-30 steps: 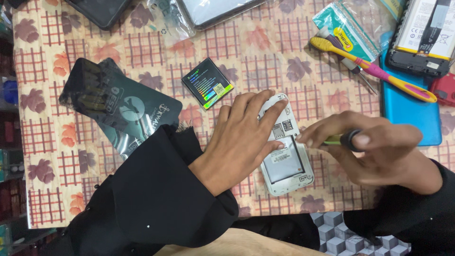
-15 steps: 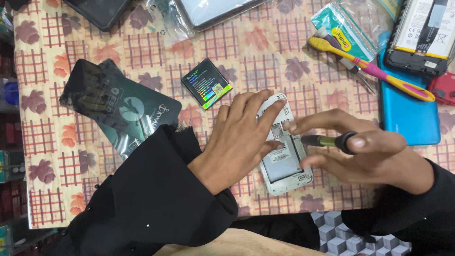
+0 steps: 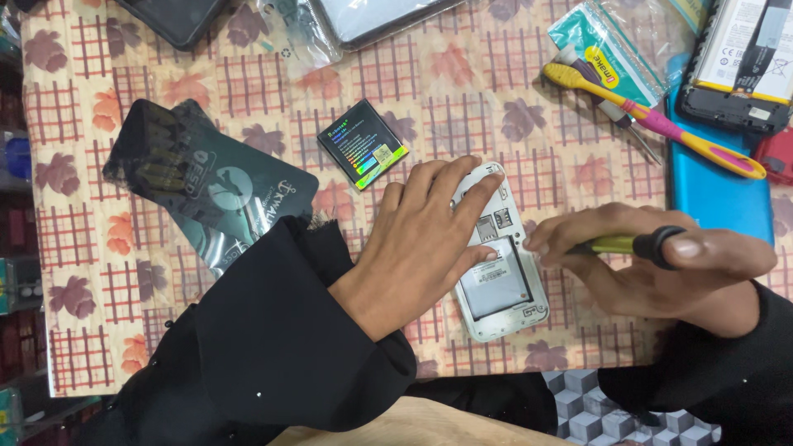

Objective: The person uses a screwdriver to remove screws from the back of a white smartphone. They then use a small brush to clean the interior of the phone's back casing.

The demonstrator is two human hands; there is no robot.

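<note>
White opened phone (image 3: 499,263), back cover off, lies under the left hand (image 3: 429,248), fingers spread flat to pin it steady. Right hand (image 3: 661,268), just beside, pinches a yellow-green screwdriver (image 3: 628,244), tip at the phone's edge. Small black battery (image 3: 363,144) sits beyond the left fingers, w/ dark antistatic bag (image 3: 211,194) further left.

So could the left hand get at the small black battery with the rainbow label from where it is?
Probably yes. The left hand presses on the white opened phone, and the small black battery lies just beyond its fingers on the cloth, nothing between them.
</note>
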